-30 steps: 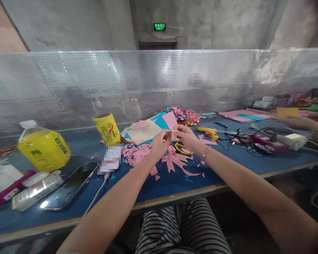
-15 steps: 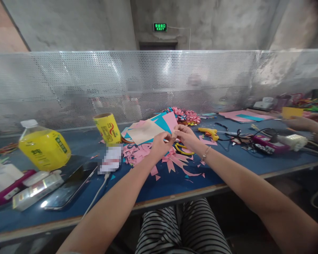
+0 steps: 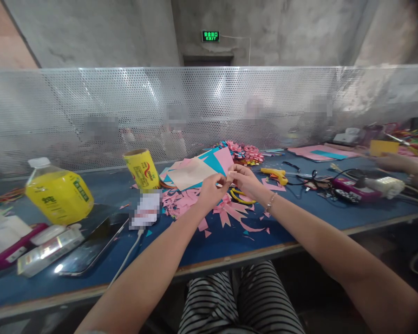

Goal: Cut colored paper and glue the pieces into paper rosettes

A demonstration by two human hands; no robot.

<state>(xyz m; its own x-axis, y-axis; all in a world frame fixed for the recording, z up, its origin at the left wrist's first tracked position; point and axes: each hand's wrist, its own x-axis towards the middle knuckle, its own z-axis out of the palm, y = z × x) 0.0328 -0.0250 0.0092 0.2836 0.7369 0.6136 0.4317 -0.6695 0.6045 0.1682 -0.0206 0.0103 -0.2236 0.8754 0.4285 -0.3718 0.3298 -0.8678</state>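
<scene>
My left hand and my right hand meet above the blue table, both pinching a small pink paper piece between fingertips. Below them lies a heap of pink paper scraps and yellow-handled scissors. Behind the hands rests a stack of pink, cream and teal paper sheets. A pile of finished pink paper bows sits further back.
A yellow drink bottle, a yellow tape roll, a phone with a white cable and packets lie left. A yellow glue gun, cables and a power strip lie right, by another person's hand. A perforated metal screen backs the table.
My hands have stayed almost still, with the fingertips shifting slightly on the small pink piece. The other person's hand at the right moved a little.
</scene>
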